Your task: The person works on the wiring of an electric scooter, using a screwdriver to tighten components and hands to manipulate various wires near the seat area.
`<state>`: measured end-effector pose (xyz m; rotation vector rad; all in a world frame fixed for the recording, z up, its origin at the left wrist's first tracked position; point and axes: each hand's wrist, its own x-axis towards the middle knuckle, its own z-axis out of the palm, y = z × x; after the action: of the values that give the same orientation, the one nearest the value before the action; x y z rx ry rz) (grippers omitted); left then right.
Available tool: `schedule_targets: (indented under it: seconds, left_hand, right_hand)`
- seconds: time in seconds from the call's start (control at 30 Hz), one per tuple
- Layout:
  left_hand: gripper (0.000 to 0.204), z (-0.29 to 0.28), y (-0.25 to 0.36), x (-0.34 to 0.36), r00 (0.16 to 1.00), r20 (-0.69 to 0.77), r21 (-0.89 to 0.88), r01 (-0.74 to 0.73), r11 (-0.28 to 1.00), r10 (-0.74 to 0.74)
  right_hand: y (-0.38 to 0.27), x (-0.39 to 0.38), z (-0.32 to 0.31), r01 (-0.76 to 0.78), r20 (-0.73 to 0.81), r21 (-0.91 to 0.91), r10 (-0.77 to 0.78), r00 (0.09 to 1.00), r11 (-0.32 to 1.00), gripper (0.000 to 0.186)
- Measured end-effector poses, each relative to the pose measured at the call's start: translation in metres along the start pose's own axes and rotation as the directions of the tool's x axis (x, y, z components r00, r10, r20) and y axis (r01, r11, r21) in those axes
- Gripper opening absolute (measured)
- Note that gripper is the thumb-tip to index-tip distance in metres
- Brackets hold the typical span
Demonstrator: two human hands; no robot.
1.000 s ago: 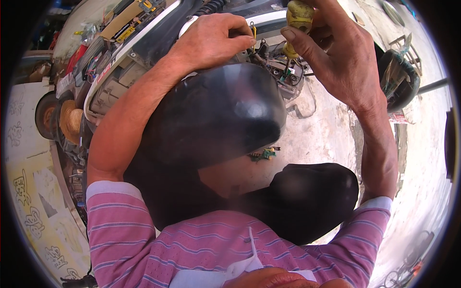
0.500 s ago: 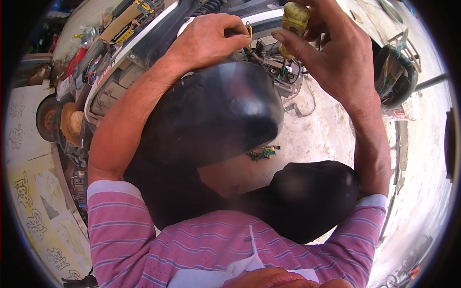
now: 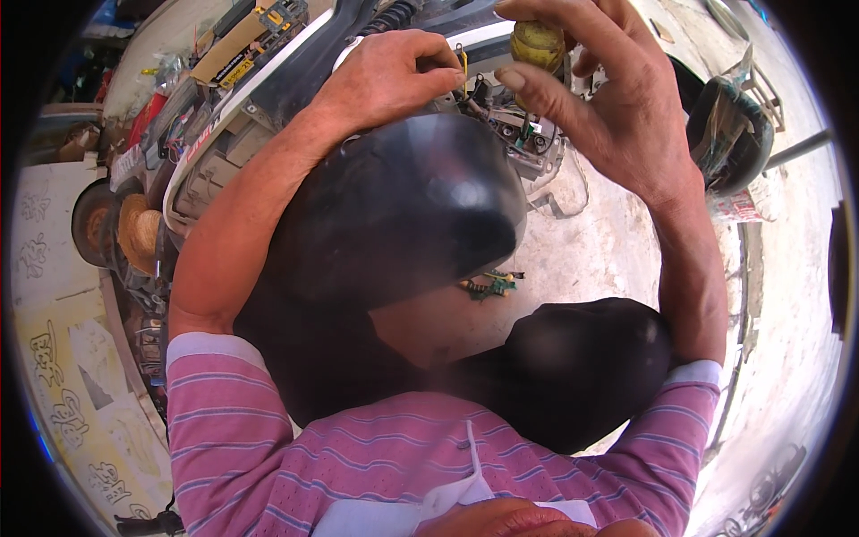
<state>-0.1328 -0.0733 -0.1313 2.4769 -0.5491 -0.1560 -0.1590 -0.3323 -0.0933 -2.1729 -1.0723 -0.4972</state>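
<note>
A screwdriver with a grimy yellow-green handle [image 3: 538,46] stands near the top, over exposed metal parts [image 3: 535,139] of a partly stripped scooter-like vehicle. My right hand [image 3: 626,116] surrounds the handle from the right, with thumb and fingers spread apart. Its thumb passes in front of the lower handle. My left hand [image 3: 385,79] rests farther left, by the white-edged body panel, with thumb and forefinger pinched together. Whatever lies between those fingertips is too small to make out. A thin yellow piece [image 3: 464,64] sticks up beside them, and dark wires [image 3: 483,94] run close by.
A glossy black rounded form [image 3: 429,197] bulges below my hands. A small green part with a spring [image 3: 490,285] lies on the concrete floor [image 3: 608,242]. Leftward are a straw hat [image 3: 139,233] and a cardboard box [image 3: 224,55]; a black seat-like object [image 3: 734,139] is at right.
My right hand has loosened: its thumb and fingers have spread wider around the screwdriver handle, and the hand has shifted slightly left. My left hand keeps its pinch in almost the same place.
</note>
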Motion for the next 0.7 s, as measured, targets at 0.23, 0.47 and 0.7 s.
schedule_targets:
  seconds: [0.23, 0.47, 0.7]
  left_hand:
    - [0.025, 0.003, -0.008, 0.002, 0.999, -0.018, 0.029, -0.048, 0.998, 0.048]
    - [0.025, 0.000, 0.000, 0.001, 1.000, -0.003, 0.023, -0.018, 1.000, 0.018]
    - [0.026, 0.001, -0.004, 0.002, 0.999, -0.012, 0.055, -0.042, 0.998, 0.043]
  right_hand:
    - [-0.017, 0.005, 0.010, -0.109, -0.178, 0.081, 0.122, 0.976, 0.991, 0.038]
    - [-0.007, 0.001, 0.015, -0.080, -0.330, -0.018, 0.069, 0.942, 0.997, 0.038]
    - [0.008, -0.012, 0.015, -0.064, -0.212, 0.341, 0.143, 0.967, 0.938, 0.034]
